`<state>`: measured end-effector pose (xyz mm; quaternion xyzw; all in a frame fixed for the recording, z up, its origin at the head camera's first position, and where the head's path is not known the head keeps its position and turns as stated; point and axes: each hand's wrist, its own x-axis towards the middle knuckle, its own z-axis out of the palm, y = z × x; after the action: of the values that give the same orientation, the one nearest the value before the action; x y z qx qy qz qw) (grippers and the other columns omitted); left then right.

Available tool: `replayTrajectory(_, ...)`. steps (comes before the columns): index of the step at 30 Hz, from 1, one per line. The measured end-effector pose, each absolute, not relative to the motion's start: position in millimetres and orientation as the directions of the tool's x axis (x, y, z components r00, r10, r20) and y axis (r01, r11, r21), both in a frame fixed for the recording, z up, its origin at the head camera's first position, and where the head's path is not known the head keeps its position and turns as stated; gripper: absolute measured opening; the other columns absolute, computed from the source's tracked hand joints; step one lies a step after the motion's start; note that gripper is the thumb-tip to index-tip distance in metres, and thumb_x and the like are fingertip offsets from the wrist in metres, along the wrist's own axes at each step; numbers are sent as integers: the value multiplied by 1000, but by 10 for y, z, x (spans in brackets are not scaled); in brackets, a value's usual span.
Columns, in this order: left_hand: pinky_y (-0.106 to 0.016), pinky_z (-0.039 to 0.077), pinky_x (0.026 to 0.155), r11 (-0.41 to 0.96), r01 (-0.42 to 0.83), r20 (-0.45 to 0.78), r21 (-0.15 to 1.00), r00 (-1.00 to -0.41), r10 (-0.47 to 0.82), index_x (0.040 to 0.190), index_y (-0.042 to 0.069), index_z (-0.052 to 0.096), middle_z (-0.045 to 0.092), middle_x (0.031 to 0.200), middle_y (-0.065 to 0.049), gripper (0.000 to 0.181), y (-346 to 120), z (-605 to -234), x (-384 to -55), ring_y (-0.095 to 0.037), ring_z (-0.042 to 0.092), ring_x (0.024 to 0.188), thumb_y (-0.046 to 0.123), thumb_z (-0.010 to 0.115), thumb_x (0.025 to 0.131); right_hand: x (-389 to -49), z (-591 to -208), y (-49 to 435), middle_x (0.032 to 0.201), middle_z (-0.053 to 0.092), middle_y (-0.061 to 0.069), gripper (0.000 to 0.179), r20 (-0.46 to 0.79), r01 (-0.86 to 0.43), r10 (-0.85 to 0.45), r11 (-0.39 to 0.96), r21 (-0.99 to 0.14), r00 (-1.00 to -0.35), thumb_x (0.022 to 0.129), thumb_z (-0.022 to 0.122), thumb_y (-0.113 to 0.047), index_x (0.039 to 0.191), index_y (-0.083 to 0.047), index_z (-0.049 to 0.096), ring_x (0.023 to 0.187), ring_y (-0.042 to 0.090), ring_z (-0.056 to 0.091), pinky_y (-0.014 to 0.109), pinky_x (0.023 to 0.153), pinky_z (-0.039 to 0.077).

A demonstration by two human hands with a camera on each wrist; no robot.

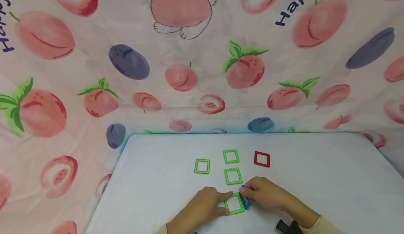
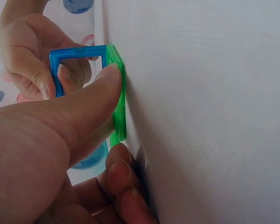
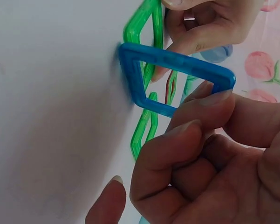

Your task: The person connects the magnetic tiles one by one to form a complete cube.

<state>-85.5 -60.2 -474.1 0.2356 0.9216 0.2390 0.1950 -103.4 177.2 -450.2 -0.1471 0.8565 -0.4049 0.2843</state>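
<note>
A green square magnetic tile (image 1: 236, 212) lies flat near the front of the white table. My left hand (image 1: 205, 204) holds it, thumb at the near left corner and index finger at the far one. Along its right edge stands a blue square tile (image 3: 177, 60), tilted up on one side. My right hand (image 1: 266, 193) pinches the blue tile's upper edge between thumb and fingers. In the left wrist view, the blue tile (image 2: 79, 51) meets the green tile (image 2: 116, 58) at an edge, roughly at a right angle.
Beyond the hands lie a green tile (image 1: 234, 183), a second green one (image 1: 231, 162) behind it, and a third (image 1: 202, 172) to the left. A red tile (image 1: 262, 165) lies at the right. Something black (image 1: 285, 227) shows by the right wrist. A fruit-patterned cloth (image 1: 189, 100) hangs behind.
</note>
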Motion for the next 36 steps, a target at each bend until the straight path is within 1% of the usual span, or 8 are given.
replayTrajectory(3, -22, 47, 69, 771, 349, -236, 532, -814, 531, 136, 37, 65, 78, 100, -8, 56, -609, -4735, -856, -4, 52, 71, 42, 82, 82, -1007, -4484, 1758, 61, 47, -5, 40, -366, -39, -476, 649, -759, -800, 104, 58, -32, 72, -10, 67, 61, 9, 44, 24, 56, 34)
replayTrajectory(10, -23, 47, 71, 763, 365, -213, 534, -815, 539, 135, 37, 66, 77, 98, -8, 55, -618, -4747, -847, -3, 53, 74, 42, 82, 82, -967, -4486, 1712, 60, 48, -5, 40, -360, -15, -464, 630, -777, -809, 103, 60, -34, 71, -11, 68, 59, 8, 44, 23, 54, 33)
replayTrajectory(16, -23, 46, 70, 772, 339, -238, 538, -818, 525, 134, 39, 66, 78, 98, -6, 55, -598, -4764, -852, -5, 52, 73, 42, 82, 82, -919, -4470, 1767, 63, 51, -4, 40, -377, 14, -391, 678, -735, -839, 101, 61, -43, 75, -15, 69, 64, 12, 47, 25, 57, 34)
replayTrajectory(19, -23, 46, 69, 777, 327, -251, 537, -818, 518, 135, 39, 65, 78, 96, -4, 55, -594, -4765, -856, -6, 52, 72, 42, 82, 83, -874, -4463, 1809, 63, 50, -5, 41, -376, 18, -377, 686, -728, -846, 100, 62, -46, 75, -14, 67, 64, 11, 47, 25, 56, 34)
replayTrajectory(26, -22, 45, 68, 774, 339, -249, 535, -812, 527, 135, 38, 66, 77, 93, -4, 55, -603, -4746, -852, -5, 51, 71, 41, 83, 82, -753, -4488, 1866, 67, 55, -6, 19, -317, -26, -448, 610, -792, -836, 95, 71, -30, 85, -14, 71, 63, 5, 49, 22, 57, 37)
replayTrajectory(31, -20, 43, 64, 734, 355, -230, 578, -793, 564, 137, 33, 65, 76, 86, 0, 55, -650, -4729, -873, -5, 48, 64, 41, 81, 85, -744, -4489, 1865, 66, 50, -8, 16, -277, -65, -441, 617, -784, -854, 97, 70, -28, 88, -15, 70, 62, 3, 47, 22, 57, 35)
replayTrajectory(34, -20, 38, 53, 682, 326, -224, 655, -778, 587, 136, 29, 67, 69, 66, 1, 50, -703, -4736, -907, -4, 42, 52, 37, 79, 88, -758, -4480, 1863, 65, 47, -10, 15, -257, -98, -451, 626, -773, -855, 99, 67, -30, 92, -18, 70, 61, 2, 45, 22, 58, 35)
replayTrajectory(36, -21, 34, 48, 651, 300, -222, 698, -773, 594, 136, 27, 67, 60, 57, 5, 48, -743, -4746, -933, -3, 39, 47, 36, 77, 91, -773, -4473, 1858, 65, 47, -10, 14, -251, -114, -460, 630, -768, -852, 100, 66, -31, 95, -19, 71, 62, 2, 46, 23, 59, 37)
